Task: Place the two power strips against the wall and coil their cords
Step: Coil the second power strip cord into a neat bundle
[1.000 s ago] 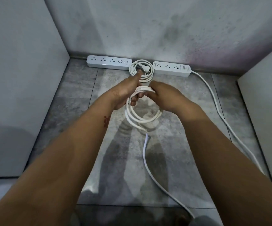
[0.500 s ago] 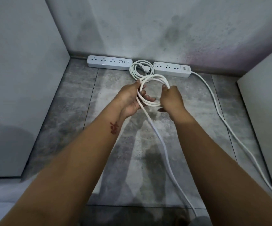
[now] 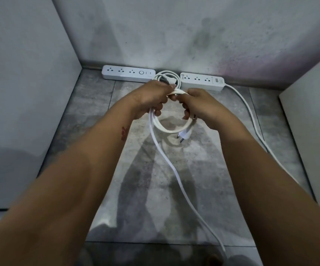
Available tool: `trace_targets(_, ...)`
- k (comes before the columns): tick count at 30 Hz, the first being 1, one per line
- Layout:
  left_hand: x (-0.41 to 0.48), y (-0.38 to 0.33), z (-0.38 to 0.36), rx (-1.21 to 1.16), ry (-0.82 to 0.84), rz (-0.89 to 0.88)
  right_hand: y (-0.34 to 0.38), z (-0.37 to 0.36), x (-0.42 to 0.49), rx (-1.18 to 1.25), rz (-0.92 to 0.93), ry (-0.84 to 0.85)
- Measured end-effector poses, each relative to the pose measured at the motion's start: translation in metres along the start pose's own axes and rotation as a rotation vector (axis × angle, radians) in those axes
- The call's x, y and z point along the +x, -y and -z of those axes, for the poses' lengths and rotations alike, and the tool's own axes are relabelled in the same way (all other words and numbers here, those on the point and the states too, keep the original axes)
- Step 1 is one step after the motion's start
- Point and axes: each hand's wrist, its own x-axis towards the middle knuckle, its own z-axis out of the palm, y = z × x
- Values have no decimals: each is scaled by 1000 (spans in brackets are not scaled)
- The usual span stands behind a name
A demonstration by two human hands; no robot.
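Two white power strips lie against the back wall: the left strip (image 3: pixel 127 73) and the right strip (image 3: pixel 203 81). Between them rests a small coiled cord (image 3: pixel 175 76) with its plug. My left hand (image 3: pixel 151 97) and my right hand (image 3: pixel 198 104) both grip a loop of the second white cord (image 3: pixel 171 129), held just in front of the strips. A white plug (image 3: pixel 184 135) dangles from the loop's lower right. The rest of this cord runs from the right strip along the right side of the floor and back up to my left hand.
The floor is grey tile (image 3: pixel 90 104). A pale panel (image 3: pixel 27 77) stands on the left and another panel (image 3: pixel 312 116) on the right, closing in the corner. The stained wall (image 3: pixel 164 29) rises behind the strips.
The hands have come closer together at the top of the loop, which now hangs lower below them. The plug has come into view, dangling from the loop.
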Motion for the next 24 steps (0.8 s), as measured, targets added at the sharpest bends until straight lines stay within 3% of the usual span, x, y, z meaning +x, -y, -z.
trace_targets(7, -2, 27, -7, -409, 13, 134, -7, 1, 2, 265, -218, -98)
trace_targets(13, 0, 19, -10, -196, 54, 74, -9, 3, 2, 135, -218, 11)
trace_targets(20, -5, 36, -17, -315, -51, 194, -7, 6, 10, 316, -196, -257)
trace_targets(24, -13, 53, -28, -399, 47, 249, -11, 12, 14, 545, -271, -361)
